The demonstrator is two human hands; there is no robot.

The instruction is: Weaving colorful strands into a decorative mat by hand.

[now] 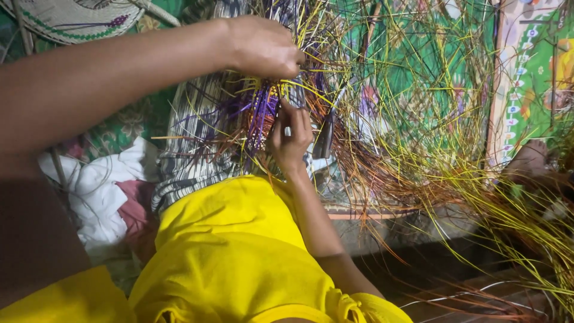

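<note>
My left hand (pixel 263 46) reaches in from the upper left and pinches yellow and purple fibre strands (pixel 263 110) at the top of a bundle. My right hand (pixel 291 139) comes up from below and grips the same bundle just under the left hand. The strands are thin, stiff and dyed purple, yellow and orange. They fan out in all directions from the spot between my hands. Part of the bundle is hidden behind my fingers. A yellow garment (pixel 233 257) covers my lap below the hands.
Loose yellow and orange strands (pixel 418 137) spread widely to the right over a green patterned mat (pixel 532 78). A checked cloth (pixel 191 155) lies under the bundle. White and pink cloth (pixel 107 191) sits at the left. A woven fan (pixel 72 21) lies at the top left. A bare foot (pixel 529 160) shows at the right.
</note>
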